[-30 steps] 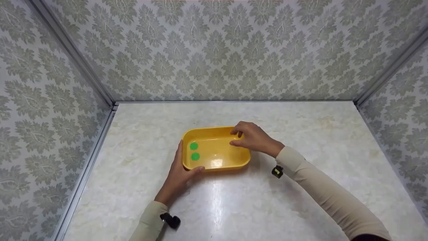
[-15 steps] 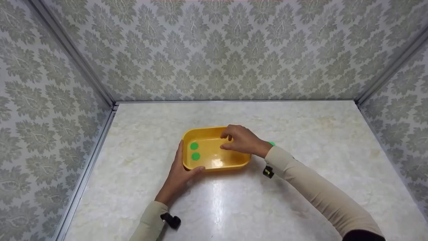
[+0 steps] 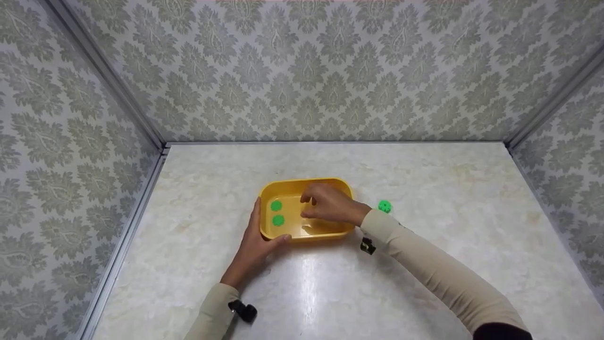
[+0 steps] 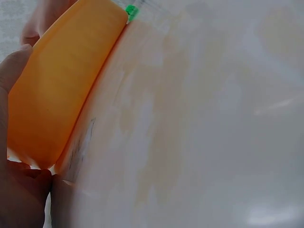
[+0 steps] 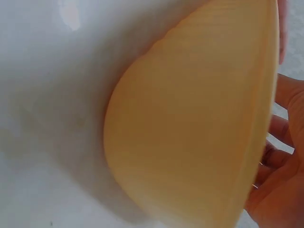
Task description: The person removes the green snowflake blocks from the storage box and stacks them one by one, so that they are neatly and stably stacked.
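A yellow plastic tub (image 3: pixel 314 234) with rounded corners sits on the table. The left hand (image 3: pixel 254 245) holds its near left corner, the thumb at the front rim and the fingers along the left end. On the tub's floor at the left lie two green notched discs, the far disc (image 3: pixel 276 205) and the near disc (image 3: pixel 278 220). Above the tub's right half hovers the right hand (image 3: pixel 330 204), bent fingers and thumb apart, with nothing visible between them. To the right of the tub, past the right wrist, a third green notched disc (image 3: pixel 385 206) rests on the table.
The marbled white table (image 3: pixel 443 189) is bounded by a patterned back wall (image 3: pixel 306 71) and side walls with grey metal edging. A black wrist device (image 3: pixel 243 310) is strapped at the left cuff and another (image 3: pixel 367 245) at the right.
The right hand has moved left and slightly nearer over the tub, toward the two discs. The third disc has come into view behind the right wrist. The left hand and tub have stayed put.
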The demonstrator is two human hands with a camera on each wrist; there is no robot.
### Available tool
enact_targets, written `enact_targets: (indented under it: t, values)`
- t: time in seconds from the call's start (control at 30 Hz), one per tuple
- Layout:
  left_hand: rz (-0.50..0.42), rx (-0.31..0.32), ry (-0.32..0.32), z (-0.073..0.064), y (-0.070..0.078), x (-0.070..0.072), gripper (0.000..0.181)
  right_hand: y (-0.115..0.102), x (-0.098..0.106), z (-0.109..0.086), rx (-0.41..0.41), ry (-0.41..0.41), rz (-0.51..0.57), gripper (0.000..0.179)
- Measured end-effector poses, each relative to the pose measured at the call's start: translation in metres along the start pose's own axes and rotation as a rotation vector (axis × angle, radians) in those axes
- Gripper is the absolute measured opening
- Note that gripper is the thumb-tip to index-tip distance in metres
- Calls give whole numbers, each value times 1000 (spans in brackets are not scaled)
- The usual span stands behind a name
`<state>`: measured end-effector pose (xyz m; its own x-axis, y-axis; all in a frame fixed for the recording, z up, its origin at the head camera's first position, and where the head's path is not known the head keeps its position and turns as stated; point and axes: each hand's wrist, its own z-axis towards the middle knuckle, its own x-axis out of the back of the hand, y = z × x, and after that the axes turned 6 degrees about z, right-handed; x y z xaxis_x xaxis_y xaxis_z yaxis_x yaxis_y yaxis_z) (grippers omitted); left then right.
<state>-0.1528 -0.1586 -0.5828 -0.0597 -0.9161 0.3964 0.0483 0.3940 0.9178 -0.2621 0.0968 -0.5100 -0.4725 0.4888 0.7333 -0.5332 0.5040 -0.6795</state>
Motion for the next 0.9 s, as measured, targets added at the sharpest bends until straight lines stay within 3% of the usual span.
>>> enact_targets:
  t: [0.4, 0.63, 0.9]
  values:
    - [-8, -8, 7, 0, 1, 0, 126, 0, -21, 16, -6, -41, -13, 35]
    - [-3, -10, 6, -1, 1, 0, 126, -3, -31, 24, 42, -47, -3, 11]
    - [-2, -5, 8, 0, 0, 0, 129, -8, -40, 30, 36, -48, 33, 3]
